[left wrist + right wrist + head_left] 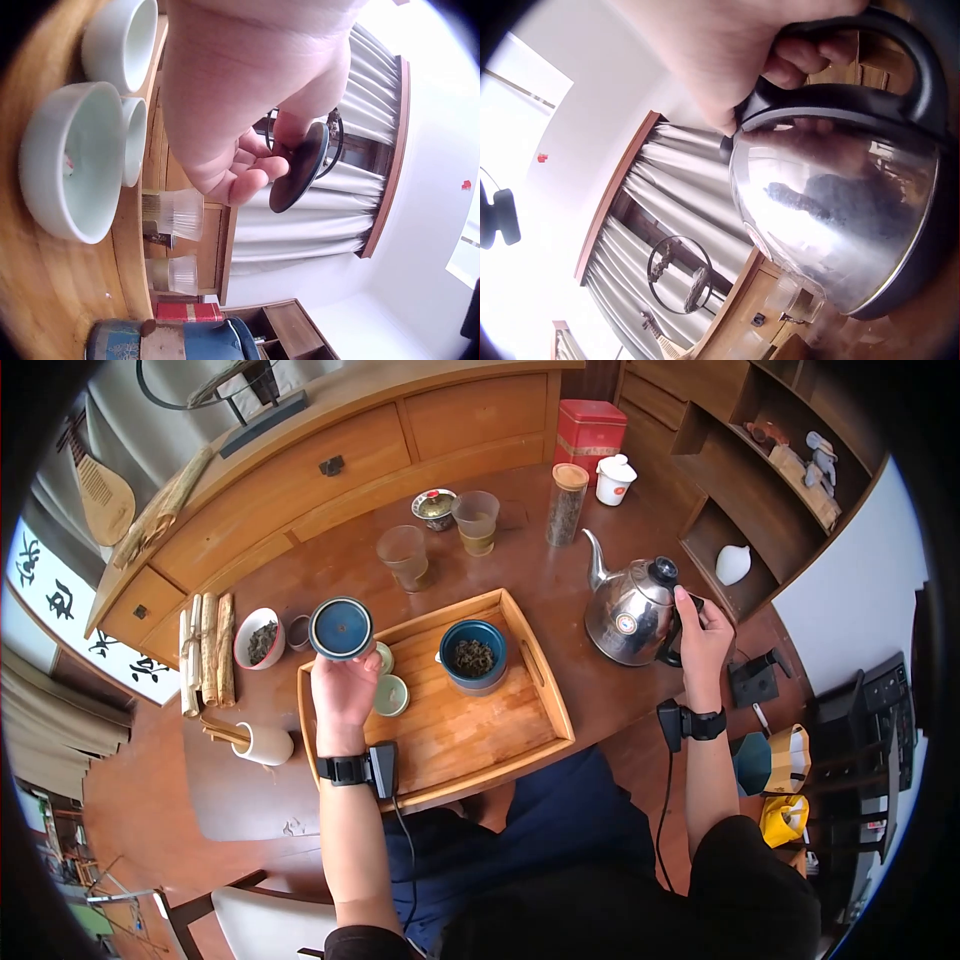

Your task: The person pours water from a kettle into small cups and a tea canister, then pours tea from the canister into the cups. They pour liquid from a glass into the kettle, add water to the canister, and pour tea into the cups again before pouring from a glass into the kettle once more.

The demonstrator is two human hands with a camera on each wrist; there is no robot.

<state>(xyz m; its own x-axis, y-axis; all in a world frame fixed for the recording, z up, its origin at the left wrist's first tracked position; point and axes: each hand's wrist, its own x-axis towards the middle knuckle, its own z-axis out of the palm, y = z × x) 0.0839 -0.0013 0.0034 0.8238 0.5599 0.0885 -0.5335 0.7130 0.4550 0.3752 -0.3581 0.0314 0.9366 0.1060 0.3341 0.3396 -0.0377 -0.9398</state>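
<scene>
My left hand holds up a round dark-blue lid over the left side of the wooden tray. In the left wrist view the lid is tilted, with my fingers at its edge. My right hand grips the black handle of a shiny steel gooseneck kettle, whose spout points left. A blue teacup with dry tea leaves inside stands on the tray, between the two hands. Below my left hand, small pale-green cups sit on the tray.
Behind the tray stand two clear cups, a lidded bowl, a cork-topped jar and a white lidded mug. At left are a bowl of leaves, bamboo scrolls and a white holder. A kettle base lies right.
</scene>
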